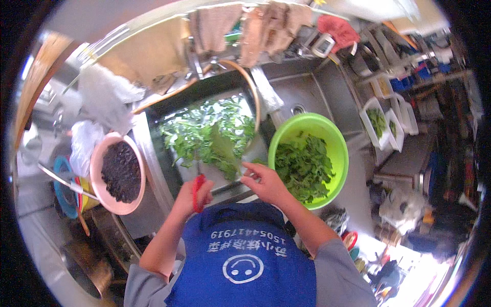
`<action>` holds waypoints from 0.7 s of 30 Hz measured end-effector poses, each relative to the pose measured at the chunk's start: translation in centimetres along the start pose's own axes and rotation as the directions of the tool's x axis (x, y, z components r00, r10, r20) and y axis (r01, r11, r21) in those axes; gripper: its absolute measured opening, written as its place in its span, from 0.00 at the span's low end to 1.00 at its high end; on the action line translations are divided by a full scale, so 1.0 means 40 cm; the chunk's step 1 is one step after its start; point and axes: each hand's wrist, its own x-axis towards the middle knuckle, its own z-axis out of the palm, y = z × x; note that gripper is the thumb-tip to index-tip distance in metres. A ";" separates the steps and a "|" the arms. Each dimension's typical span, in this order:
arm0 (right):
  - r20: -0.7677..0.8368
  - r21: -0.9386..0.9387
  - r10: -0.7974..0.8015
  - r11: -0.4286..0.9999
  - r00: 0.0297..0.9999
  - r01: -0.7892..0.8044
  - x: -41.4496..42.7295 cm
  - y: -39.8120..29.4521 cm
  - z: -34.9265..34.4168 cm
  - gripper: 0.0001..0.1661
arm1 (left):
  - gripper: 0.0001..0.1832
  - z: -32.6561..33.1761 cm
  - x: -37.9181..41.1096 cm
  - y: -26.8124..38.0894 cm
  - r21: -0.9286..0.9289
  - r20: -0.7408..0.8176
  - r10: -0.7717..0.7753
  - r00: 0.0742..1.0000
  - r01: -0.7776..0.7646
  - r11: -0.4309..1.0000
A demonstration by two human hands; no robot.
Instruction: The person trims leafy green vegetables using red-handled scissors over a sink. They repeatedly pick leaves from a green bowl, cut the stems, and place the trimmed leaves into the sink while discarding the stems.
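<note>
My left hand (199, 193) is closed around a red-handled tool (198, 188) at the near edge of the left sink basin (184, 90). Its working end cannot be made out. Thumb and fingertips of my right hand (264, 180) pinch the stem end of a broad green leaf (223, 147), slightly blurred. Under the leaf, many leafy greens (191, 134) float in the basin's water. Close by my right hand, a lime-green plastic bowl (341, 161) holds a heap of darker green leaves (307, 167).
A pink basin (95, 180) of dark, crinkled food (121, 172) stands at left beside plastic bags (86, 144). A hose (256, 90) curves into the water. The right sink basin (295, 86) lies behind the bowl. White trays (370, 111) with greens sit farther right.
</note>
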 end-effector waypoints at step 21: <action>-0.085 -0.884 0.391 0.395 0.916 -0.251 0.008 0.296 -0.213 0.10 | 0.20 0.004 0.038 -0.034 0.085 0.060 -0.010 0.998 0.005 0.996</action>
